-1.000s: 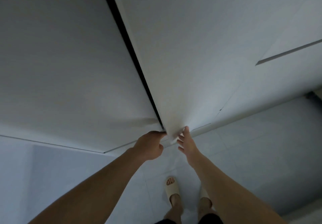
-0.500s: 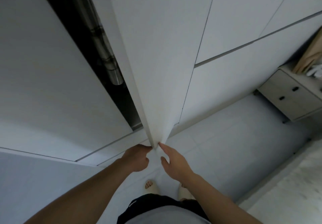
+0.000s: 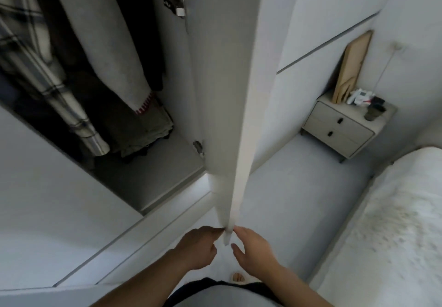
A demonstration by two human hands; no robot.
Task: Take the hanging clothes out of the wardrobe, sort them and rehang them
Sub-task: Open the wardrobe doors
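Note:
The white wardrobe door [image 3: 229, 105] stands swung out toward me, edge-on. My left hand [image 3: 197, 247] has curled fingers at the inner side of the door's bottom corner. My right hand [image 3: 251, 247] touches the outer side of that corner with its thumb and fingertips. Inside the open wardrobe hang a checked shirt [image 3: 31, 67], a light grey garment [image 3: 107, 43] with a red-striped hem, and dark clothes behind. An olive garment [image 3: 138, 129] lies bunched on the wardrobe floor [image 3: 153, 177].
The left wardrobe door [image 3: 47, 199] stays closed. A pale bedside cabinet [image 3: 339, 127] with two drawers, a wooden board, a cup and small items stands at the right. A white bed [image 3: 387, 235] fills the right foreground. Pale floor [image 3: 299, 187] runs between bed and wardrobe.
The door has swung from nearly closed to wide open, exposing the hanging clothes. Both hands stayed at its bottom corner and came back toward me. The view shifted right, showing the bed.

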